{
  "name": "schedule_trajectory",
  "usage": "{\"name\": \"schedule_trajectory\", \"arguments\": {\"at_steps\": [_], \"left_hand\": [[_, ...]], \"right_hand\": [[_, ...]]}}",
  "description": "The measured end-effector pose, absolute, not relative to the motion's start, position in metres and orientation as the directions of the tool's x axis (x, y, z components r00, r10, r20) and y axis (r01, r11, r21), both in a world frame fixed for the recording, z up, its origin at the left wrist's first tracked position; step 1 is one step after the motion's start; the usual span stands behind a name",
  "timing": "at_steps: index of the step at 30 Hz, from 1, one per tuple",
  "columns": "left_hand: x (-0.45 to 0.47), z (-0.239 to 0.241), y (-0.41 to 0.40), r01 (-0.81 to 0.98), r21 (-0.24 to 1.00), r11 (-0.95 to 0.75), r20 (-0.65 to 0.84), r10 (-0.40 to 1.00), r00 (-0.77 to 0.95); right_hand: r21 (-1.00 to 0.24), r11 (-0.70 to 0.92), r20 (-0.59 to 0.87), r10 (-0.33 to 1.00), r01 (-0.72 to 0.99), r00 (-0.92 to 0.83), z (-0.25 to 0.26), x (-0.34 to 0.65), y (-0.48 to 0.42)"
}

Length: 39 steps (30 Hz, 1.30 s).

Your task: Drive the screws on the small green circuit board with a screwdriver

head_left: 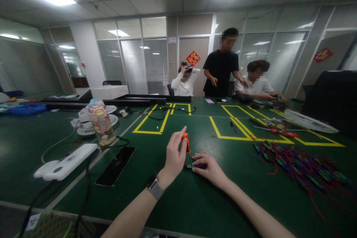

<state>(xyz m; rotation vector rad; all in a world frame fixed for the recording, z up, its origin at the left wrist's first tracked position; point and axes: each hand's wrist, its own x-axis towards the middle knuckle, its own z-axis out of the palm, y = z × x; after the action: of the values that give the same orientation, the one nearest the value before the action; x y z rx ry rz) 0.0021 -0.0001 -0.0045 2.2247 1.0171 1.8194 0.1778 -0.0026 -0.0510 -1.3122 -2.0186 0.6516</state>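
Observation:
An orange-handled screwdriver [186, 143] stands nearly upright in my left hand [175, 156], pinched by the thumb and fingers. Its thin shaft points down at a small green circuit board [189, 166] on the table; I cannot tell whether the tip touches it. My right hand [209, 168] rests low beside the shaft, its fingers closed on the right part of that board and hiding much of it. A watch [154, 186] is on my left wrist.
Right lies a tangled heap of wired boards [301, 163], with a red-handled tool [283, 132] behind it. Left are a phone [116, 166], a white power strip [68, 161] and a drink bottle [100, 122]. Yellow tape [231, 137] marks the green table. Several people are across it.

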Motion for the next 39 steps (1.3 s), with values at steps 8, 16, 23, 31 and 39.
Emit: {"name": "schedule_trajectory", "arguments": {"at_steps": [8,16,23,31,39], "left_hand": [[0.0009,-0.0015,-0.0008,0.430,0.480,-0.764,0.831,0.554,0.056],[0.0009,-0.0027,0.0012,0.448,0.463,-0.765,0.843,0.536,0.045],[0.0000,-0.0045,0.0017,0.383,0.502,-0.775,0.821,0.567,0.071],[-0.0007,-0.0049,0.0035,0.402,0.475,-0.783,0.833,0.548,0.082],[-0.0017,-0.0045,0.0037,0.443,0.470,-0.763,0.840,0.541,0.040]], "right_hand": [[-0.700,0.378,0.234,0.923,0.606,-0.306,-0.0511,0.1775,-0.0020],[-0.705,0.372,0.232,0.925,0.604,-0.300,-0.0537,0.1780,-0.0009],[-0.718,0.370,0.229,0.925,0.590,-0.303,-0.0555,0.1789,0.0016],[-0.734,0.372,0.241,0.925,0.568,-0.294,-0.0545,0.1785,0.0005],[-0.740,0.376,0.246,0.923,0.558,-0.296,-0.0540,0.1796,0.0005]]}}
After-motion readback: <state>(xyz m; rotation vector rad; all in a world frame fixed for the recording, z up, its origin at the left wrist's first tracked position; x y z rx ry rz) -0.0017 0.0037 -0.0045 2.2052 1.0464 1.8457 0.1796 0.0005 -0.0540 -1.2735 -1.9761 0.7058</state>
